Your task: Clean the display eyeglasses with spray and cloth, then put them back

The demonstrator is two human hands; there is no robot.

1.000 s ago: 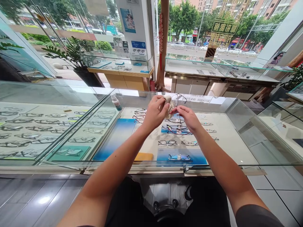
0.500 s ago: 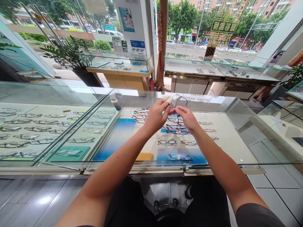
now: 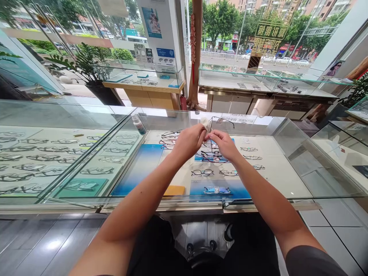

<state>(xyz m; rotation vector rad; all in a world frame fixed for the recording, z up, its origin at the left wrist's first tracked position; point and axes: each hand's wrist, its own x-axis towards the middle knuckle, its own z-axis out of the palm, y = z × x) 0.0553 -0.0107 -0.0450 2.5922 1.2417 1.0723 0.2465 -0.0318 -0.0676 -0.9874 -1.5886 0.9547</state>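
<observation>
Over the glass counter, my left hand (image 3: 189, 141) is closed on a crumpled white cloth (image 3: 205, 122), which bulges above the fingertips. My right hand (image 3: 224, 143) pinches a thin dark-framed pair of eyeglasses (image 3: 224, 119), one temple stretching out to the upper right. The cloth lies against the glasses, where the two hands meet; the lenses are mostly hidden by fingers and cloth. Beneath the hands, several eyeglasses (image 3: 202, 173) lie in rows inside the counter. A spray bottle (image 3: 139, 124) stands on the counter to the left of my hands.
The glass showcase (image 3: 296, 153) spans the front, with a blue gradient tray (image 3: 138, 165), an orange-yellow case (image 3: 174, 190) and a green tray (image 3: 99, 188) inside. Further back are two more display cases (image 3: 156, 99), a potted plant (image 3: 105, 94) and a wooden post (image 3: 197, 50).
The eyeglasses have turned, so their temple reaches further right. The cloth sits more upright above my left fingers, and my left hand has shifted slightly down.
</observation>
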